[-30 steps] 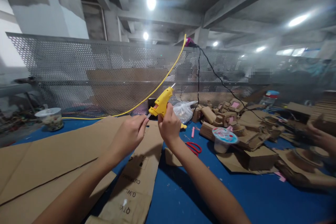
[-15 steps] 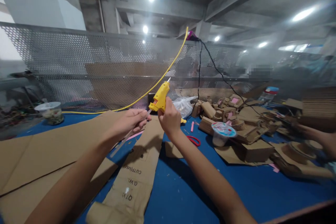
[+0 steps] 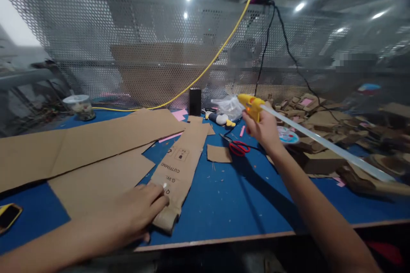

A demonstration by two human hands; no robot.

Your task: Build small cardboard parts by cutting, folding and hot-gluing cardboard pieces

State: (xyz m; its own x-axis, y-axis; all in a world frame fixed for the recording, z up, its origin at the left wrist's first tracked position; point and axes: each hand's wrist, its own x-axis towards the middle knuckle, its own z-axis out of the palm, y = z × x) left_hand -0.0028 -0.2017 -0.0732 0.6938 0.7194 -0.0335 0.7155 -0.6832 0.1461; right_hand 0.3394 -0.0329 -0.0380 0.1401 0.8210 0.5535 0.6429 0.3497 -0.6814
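My right hand (image 3: 264, 130) is wrapped round the handle of a yellow hot glue gun (image 3: 253, 104), raised over the table. A long translucent glue stick (image 3: 326, 140) juts from its back toward the right. My left hand (image 3: 145, 207) grips the near, rolled-up end of a printed cardboard strip (image 3: 182, 155) close to the table's front edge. Its thumb is mostly hidden. The rest of the strip lies flat, pointing away from me. Below and left of the glue gun are red-handled scissors (image 3: 239, 148) and a small cardboard piece (image 3: 219, 153).
Large cardboard sheets (image 3: 96, 145) cover the left side of the blue table (image 3: 221, 204). Many cardboard pieces (image 3: 323, 123) are heaped at right, with a lidded tub (image 3: 287, 135). A yellow cable (image 3: 205, 70) crosses before the perforated metal screen (image 3: 153, 21). A phone-like object (image 3: 9, 216) lies far left.
My left hand has left the glue stick and come down to the strip's rolled end. My right hand has carried the glue gun rightward and turned it. The view has tilted down.
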